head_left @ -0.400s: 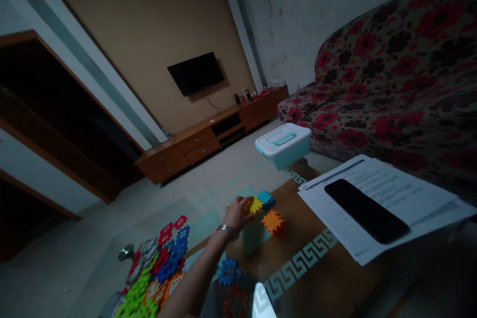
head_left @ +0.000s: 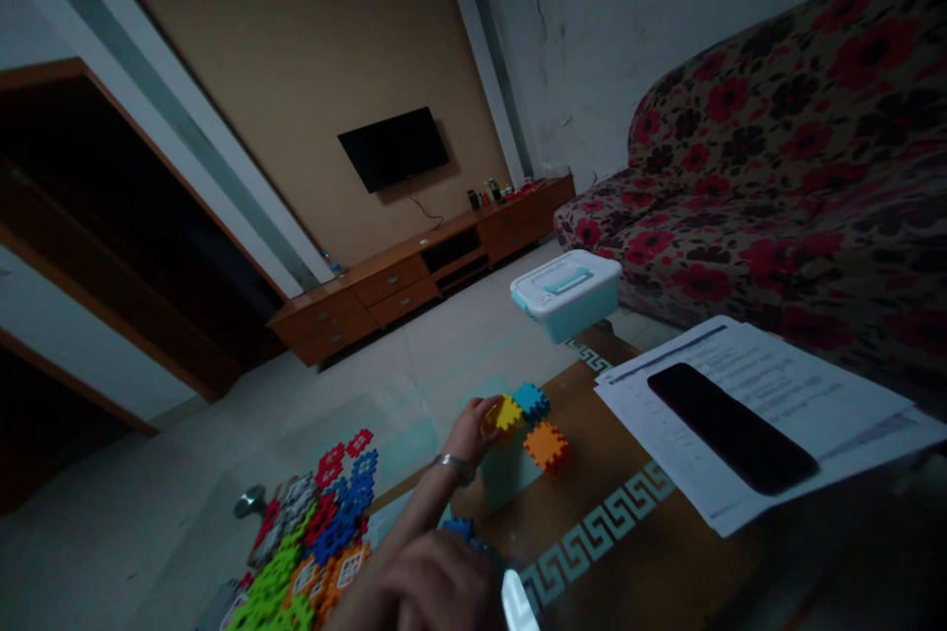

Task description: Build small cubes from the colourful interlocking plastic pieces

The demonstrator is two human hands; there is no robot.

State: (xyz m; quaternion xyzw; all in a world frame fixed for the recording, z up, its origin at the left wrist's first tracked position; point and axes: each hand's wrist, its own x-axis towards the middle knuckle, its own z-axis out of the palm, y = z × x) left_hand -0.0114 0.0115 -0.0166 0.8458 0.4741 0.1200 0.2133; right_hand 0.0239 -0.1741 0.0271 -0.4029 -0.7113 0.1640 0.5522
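My left hand, with a silver band at the wrist, is closed round the left side of a yellow interlocking block. This block rests on the table, right against or very near a light-blue block. An orange block sits a little nearer and to the right. At the bottom, my right hand is smeared by motion and overlaps my left forearm. Just beyond it, a dark-blue block piece is partly covered. Whether the right hand holds anything does not show.
Several coloured interlocking pieces lie spread at the left of the glass-topped table. On the right, a black phone lies on papers. A lidded teal box stands at the far end. Beyond are a floral sofa and a cabinet.
My right hand has come into view at the bottom, now covering part of the dark-blue piece. My left hand still grips the yellow block in about the same place.
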